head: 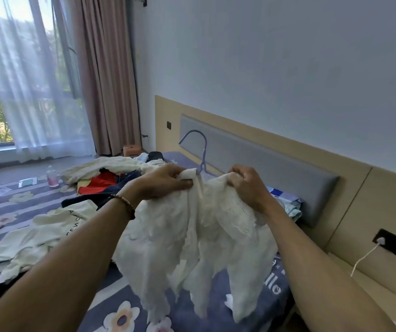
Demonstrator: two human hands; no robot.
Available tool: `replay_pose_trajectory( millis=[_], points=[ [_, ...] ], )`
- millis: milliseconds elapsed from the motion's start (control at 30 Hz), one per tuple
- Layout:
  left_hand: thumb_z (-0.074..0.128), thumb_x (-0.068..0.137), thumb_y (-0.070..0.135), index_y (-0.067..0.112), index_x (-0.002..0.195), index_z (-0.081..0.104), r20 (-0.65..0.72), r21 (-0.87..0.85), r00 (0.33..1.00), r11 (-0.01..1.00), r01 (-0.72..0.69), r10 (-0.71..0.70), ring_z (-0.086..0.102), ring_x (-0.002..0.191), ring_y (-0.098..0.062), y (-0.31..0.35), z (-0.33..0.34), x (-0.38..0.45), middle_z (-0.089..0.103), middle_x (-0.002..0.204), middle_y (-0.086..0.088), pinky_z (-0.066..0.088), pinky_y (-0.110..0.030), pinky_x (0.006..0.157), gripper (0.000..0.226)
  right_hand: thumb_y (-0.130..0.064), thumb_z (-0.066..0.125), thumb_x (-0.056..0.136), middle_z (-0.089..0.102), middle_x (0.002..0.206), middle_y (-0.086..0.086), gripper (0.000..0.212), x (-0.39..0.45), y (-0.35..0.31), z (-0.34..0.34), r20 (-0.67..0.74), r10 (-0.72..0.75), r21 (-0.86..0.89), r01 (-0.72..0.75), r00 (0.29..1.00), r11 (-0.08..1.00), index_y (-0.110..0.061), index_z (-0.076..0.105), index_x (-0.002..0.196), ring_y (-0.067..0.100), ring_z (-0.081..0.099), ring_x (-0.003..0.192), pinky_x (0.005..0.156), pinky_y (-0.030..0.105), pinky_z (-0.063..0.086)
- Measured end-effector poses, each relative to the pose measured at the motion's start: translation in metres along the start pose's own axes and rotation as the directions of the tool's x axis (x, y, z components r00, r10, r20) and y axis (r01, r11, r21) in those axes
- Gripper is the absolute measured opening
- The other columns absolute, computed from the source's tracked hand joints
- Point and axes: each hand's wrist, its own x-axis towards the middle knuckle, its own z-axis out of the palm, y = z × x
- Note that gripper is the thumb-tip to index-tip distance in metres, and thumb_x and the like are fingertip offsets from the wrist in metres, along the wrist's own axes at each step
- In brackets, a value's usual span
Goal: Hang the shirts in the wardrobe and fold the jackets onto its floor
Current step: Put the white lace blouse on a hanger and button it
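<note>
Two hands hold one white lace shirt (197,236) above the bed (216,312): the left hand (165,180) pinches the collar, the right hand (247,185) grips the shoulder, and one lilac hanger (200,152) rises between their fingers. If either grip slackens, the loose fabric could slide off the hanger's arm. Beyond the left fingers lie several more garments, perhaps five, in a heap too tangled to count.

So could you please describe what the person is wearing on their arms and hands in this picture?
Both forearms are bare, with no sleeves in view. The left hand has a beaded bracelet at the wrist, with brown and lighter beads. The right hand and its wrist carry nothing visible. No gloves, watch or rings show on the fingers.
</note>
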Motion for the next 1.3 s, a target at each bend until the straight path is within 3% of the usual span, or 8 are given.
replay_pose_trajectory(
  millis=[200, 367, 600, 767, 867, 1100, 1200, 1300],
  points=[
    [0.060, 0.097, 0.024, 0.021, 0.087, 0.072, -0.045, -0.278, 0.997, 0.959, 0.055, -0.070, 0.069, 0.077, -0.013, 0.050, -0.014, -0.037, 0.073, 0.083, 0.002, 0.057, -0.028, 0.069, 0.016, -0.016, 0.053, 0.085, 0.060, 0.070, 0.004, 0.019, 0.001, -0.045, -0.039, 0.084, -0.072, -0.032, 0.075, 0.994, 0.997, -0.002, 0.062, 0.077, 0.017, 0.053, 0.068, 0.065, 0.033, 0.043],
    [0.060, 0.096, 0.034, 0.021, 0.102, 0.072, -0.130, -0.212, 0.975, 0.965, 0.151, -0.181, 0.068, 0.095, -0.020, 0.007, -0.005, -0.053, 0.071, 0.103, -0.003, 0.056, -0.035, 0.086, 0.019, -0.010, 0.054, 0.089, 0.059, 0.070, -0.004, 0.023, 0.001, -0.048, -0.003, 0.259, -0.031, -0.081, 0.054, 0.965, 0.995, -0.014, 0.061, 0.068, 0.012, 0.052, 0.068, 0.065, 0.028, 0.041],
    [0.054, 0.099, 0.036, 0.027, 0.068, 0.058, -0.107, -0.087, 0.905, 0.910, 0.404, -0.412, 0.052, 0.071, -0.011, -0.181, 0.065, -0.076, 0.054, 0.069, 0.010, 0.040, -0.029, 0.066, 0.032, -0.003, 0.052, 0.084, 0.047, 0.071, -0.003, 0.023, -0.007, 0.060, 0.176, 0.501, 0.155, -0.102, -0.119, 0.852, 0.988, -0.021, 0.049, 0.070, 0.013, 0.043, 0.068, 0.062, 0.028, 0.034],
    [0.051, 0.100, 0.035, 0.029, 0.070, 0.059, -0.014, -0.126, 0.812, 0.806, 0.578, -0.584, 0.055, 0.072, -0.012, -0.326, 0.103, -0.091, 0.059, 0.071, 0.011, 0.040, -0.028, 0.065, 0.032, -0.001, 0.049, 0.082, 0.046, 0.074, -0.006, 0.020, -0.009, 0.138, 0.317, 0.654, 0.284, -0.141, -0.256, 0.701, 0.956, -0.018, 0.048, 0.072, 0.010, 0.041, 0.068, 0.063, 0.025, 0.033],
    [0.050, 0.100, 0.037, 0.021, 0.087, 0.068, -0.035, -0.152, 0.740, 0.735, 0.661, -0.672, 0.062, 0.082, -0.016, -0.418, 0.118, -0.087, 0.068, 0.085, 0.002, 0.043, -0.027, 0.070, 0.027, -0.004, 0.050, 0.086, 0.048, 0.076, -0.007, 0.020, 0.007, 0.188, 0.413, 0.699, 0.330, -0.162, -0.309, 0.635, 0.937, -0.021, 0.050, 0.074, 0.015, 0.045, 0.076, 0.064, 0.024, 0.034],
    [0.045, 0.100, 0.041, 0.012, 0.084, 0.059, -0.179, -0.092, 0.647, 0.667, 0.739, -0.741, 0.058, 0.076, -0.024, -0.571, 0.145, -0.060, 0.061, 0.073, -0.003, 0.047, -0.040, 0.072, 0.036, -0.012, 0.049, 0.087, 0.058, 0.088, 0.001, 0.010, 0.045, 0.264, 0.556, 0.669, 0.408, -0.240, -0.339, 0.621, 0.910, -0.020, 0.054, 0.085, 0.019, 0.051, 0.084, 0.064, 0.028, 0.037],
    [0.043, 0.101, 0.043, 0.009, 0.078, 0.051, -0.185, -0.081, 0.600, 0.620, 0.780, -0.779, 0.054, 0.071, -0.025, -0.621, 0.166, -0.053, 0.052, 0.067, 0.001, 0.037, -0.036, 0.061, 0.041, -0.009, 0.047, 0.087, 0.061, 0.095, 0.006, 0.014, 0.045, 0.301, 0.595, 0.645, 0.435, -0.280, -0.335, 0.628, 0.899, -0.022, 0.054, 0.087, 0.023, 0.054, 0.093, 0.076, 0.034, 0.042],
    [0.045, 0.101, 0.040, 0.013, 0.086, 0.057, -0.161, -0.066, 0.552, 0.567, 0.821, -0.818, 0.058, 0.087, -0.032, -0.653, 0.196, -0.057, 0.061, 0.080, -0.002, 0.035, -0.036, 0.063, 0.033, -0.007, 0.048, 0.089, 0.054, 0.116, 0.001, 0.024, 0.027, 0.335, 0.616, 0.631, 0.435, -0.332, -0.284, 0.642, 0.900, -0.025, 0.057, 0.101, 0.021, 0.049, 0.112, 0.090, 0.033, 0.040]
  ],
)
